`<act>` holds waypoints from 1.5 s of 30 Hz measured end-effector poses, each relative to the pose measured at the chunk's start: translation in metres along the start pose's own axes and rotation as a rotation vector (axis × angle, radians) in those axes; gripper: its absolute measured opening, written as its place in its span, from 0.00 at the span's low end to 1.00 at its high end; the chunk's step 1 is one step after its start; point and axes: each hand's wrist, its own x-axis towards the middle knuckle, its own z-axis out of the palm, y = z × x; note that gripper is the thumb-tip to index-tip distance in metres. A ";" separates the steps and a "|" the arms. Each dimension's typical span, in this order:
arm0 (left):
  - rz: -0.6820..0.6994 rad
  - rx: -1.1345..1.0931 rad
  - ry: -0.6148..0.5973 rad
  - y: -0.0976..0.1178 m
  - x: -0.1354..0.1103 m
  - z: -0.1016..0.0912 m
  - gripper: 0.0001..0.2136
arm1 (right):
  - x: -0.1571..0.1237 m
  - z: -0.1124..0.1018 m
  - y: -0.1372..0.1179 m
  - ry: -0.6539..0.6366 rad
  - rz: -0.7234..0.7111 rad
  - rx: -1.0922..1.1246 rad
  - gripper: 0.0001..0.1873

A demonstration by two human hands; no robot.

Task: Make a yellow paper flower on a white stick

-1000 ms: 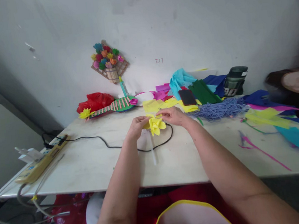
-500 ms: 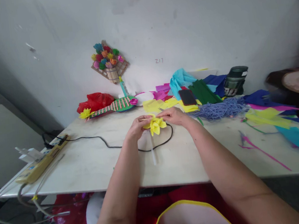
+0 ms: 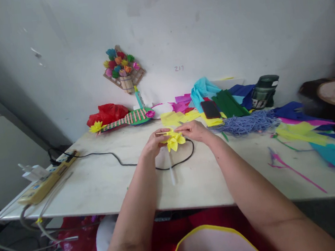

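A yellow paper flower (image 3: 173, 140) is held between both hands above the white table (image 3: 107, 183). My left hand (image 3: 153, 142) pinches its left side, and a thin stick pokes out near the fingertips. On the flower's right, my right hand (image 3: 194, 130) has its fingers closed on the petals. A white stem (image 3: 171, 172) hangs down from the flower toward the table. A black cable (image 3: 123, 162) loops under the hands.
A power strip (image 3: 46, 180) lies at the table's left edge. Coloured crepe paper, a phone (image 3: 210, 109), a dark jar (image 3: 264, 91) and purple strands (image 3: 246, 122) crowd the back and right. A paper-flower decoration (image 3: 122, 69) hangs on the wall.
The flower has been pulled slightly tighter between the hands and its petals sit a little more closed. The hands have barely moved.
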 end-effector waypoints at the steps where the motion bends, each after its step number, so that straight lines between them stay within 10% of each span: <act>1: 0.003 -0.005 -0.008 0.000 -0.001 0.000 0.21 | 0.000 0.000 0.000 0.002 0.002 0.001 0.15; 45: 0.233 0.058 0.088 -0.008 0.007 -0.005 0.18 | -0.001 -0.005 0.027 0.012 0.084 0.222 0.11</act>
